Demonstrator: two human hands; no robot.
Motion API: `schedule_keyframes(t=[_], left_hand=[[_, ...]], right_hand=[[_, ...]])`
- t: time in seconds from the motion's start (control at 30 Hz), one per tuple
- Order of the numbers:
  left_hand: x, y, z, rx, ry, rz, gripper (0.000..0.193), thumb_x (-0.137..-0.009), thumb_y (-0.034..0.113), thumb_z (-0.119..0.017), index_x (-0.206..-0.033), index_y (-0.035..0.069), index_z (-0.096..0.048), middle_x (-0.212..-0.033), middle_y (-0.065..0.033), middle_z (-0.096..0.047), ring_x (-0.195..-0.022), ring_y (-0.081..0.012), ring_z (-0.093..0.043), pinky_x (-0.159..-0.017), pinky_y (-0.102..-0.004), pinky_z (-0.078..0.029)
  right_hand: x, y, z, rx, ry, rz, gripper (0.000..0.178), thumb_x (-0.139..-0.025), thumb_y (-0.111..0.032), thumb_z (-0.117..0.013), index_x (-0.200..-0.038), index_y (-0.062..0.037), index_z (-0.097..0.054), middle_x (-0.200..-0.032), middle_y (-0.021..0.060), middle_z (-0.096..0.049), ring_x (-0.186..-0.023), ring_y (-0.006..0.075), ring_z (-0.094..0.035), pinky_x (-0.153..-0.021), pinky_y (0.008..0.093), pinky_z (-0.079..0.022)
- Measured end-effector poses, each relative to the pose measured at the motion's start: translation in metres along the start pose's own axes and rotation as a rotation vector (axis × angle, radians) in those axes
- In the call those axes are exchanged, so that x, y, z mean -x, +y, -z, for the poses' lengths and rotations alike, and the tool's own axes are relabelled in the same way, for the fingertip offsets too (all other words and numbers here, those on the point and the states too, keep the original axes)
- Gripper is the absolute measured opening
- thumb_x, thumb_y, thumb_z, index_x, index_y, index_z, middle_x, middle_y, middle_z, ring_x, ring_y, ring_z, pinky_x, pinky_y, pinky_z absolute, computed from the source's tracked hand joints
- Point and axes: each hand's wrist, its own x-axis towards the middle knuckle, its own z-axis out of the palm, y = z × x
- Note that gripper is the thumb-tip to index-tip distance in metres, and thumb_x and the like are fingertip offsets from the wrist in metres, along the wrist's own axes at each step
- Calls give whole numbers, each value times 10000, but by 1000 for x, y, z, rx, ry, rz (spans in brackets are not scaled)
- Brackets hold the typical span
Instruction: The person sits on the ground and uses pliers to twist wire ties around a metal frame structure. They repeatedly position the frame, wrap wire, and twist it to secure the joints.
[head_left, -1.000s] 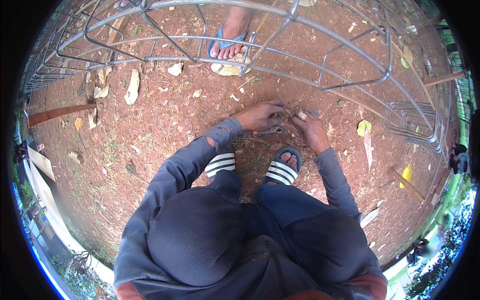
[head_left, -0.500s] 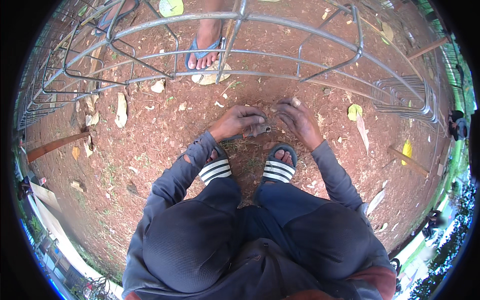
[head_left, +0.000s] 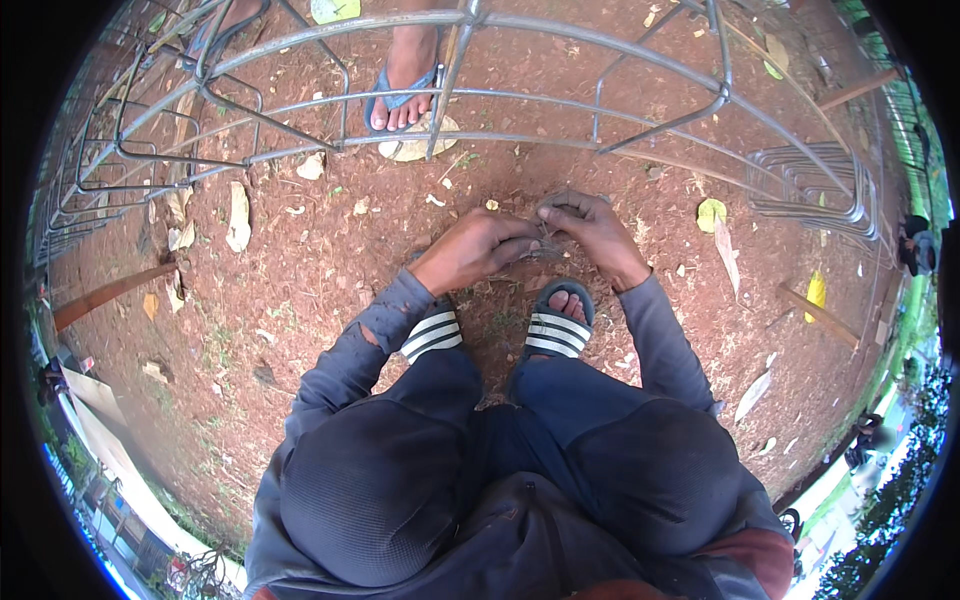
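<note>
Both my hands meet over the soil just beyond my feet. My left hand [head_left: 475, 250] is closed, thumb and fingers pressed together and pointing right; what lies inside it is mostly hidden. Facing it, my right hand [head_left: 597, 240] is bent in a pinch, its fingertips almost touching the left ones. Thin grey wire [head_left: 546, 250] shows in the narrow gap between the fingertips, blurred and small. Beyond the hands, a cage of bent steel bars [head_left: 560, 140] spans the view from left to right, and neither hand touches it.
Another person's foot in a blue flip-flop [head_left: 405, 100] stands behind the bars. Stacked bent steel loops [head_left: 815, 190] are at the right. Wooden stakes [head_left: 115, 297] rise at both sides. Dry leaves [head_left: 238, 217] lie on the red soil. My striped sandals [head_left: 558, 325] are below my hands.
My right hand has moved left and its fingers have closed toward the left fingertips. The grey piece with a dark hole under my left fingers no longer shows clearly.
</note>
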Motion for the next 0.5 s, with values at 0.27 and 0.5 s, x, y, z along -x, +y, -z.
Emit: schedule_keyframes(t=[0.27, 0.5], left_hand=[[3, 10, -14, 656, 255, 550, 245, -1067, 190, -595, -1105, -30, -696, -689, -13, -618, -558, -66, -532, -521, -243, -416], [3, -2, -22, 954, 404, 514, 222, -1076, 215, -577, -1046, 3, -635, -685, -29, -601, -514, -80, -508, -455, -241, -351]], right_hand=[[9, 15, -29, -774, 371, 199, 250, -1067, -195, -599, -1217, -2, -543, -1159, 189, -688, -1117, 312, -696, -944, 421, -557], [13, 18, -34, -813, 428, 291, 200, -1068, -186, -604, -1169, -21, -557, -1128, 178, -696, -1059, 278, -697, -982, 412, -531]])
